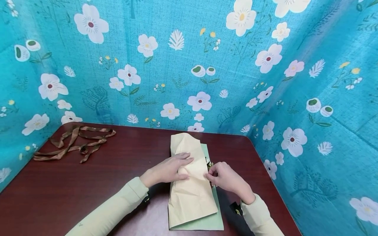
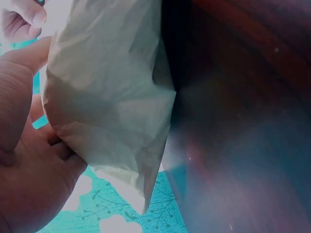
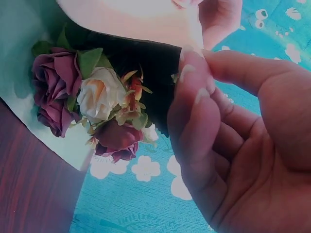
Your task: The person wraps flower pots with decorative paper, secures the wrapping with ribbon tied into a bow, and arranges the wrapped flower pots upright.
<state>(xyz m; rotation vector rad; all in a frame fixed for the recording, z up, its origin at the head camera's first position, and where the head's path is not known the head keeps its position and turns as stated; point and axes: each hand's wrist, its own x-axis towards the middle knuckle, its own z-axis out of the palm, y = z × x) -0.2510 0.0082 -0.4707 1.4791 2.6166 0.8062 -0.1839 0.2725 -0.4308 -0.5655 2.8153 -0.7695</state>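
Note:
A sheet of cream wrapping paper (image 1: 193,200), pale green on its other side (image 1: 217,219), lies folded over on the table. My left hand (image 1: 168,168) rests on top of the fold with its fingers spread. At the fold's right edge, my right hand (image 1: 227,178) pinches the paper between thumb and fingers. Inside the fold, the right wrist view shows artificial flowers: a purple rose (image 3: 57,75), a cream rose (image 3: 101,94) and a dark red rose (image 3: 118,138), with green leaves. Their stems are hidden under the paper.
A brown satin ribbon (image 1: 72,144) lies in loose loops at the table's far left. The dark red wooden table (image 1: 130,147) is enclosed at the back and sides by a blue flowered cloth (image 1: 177,85).

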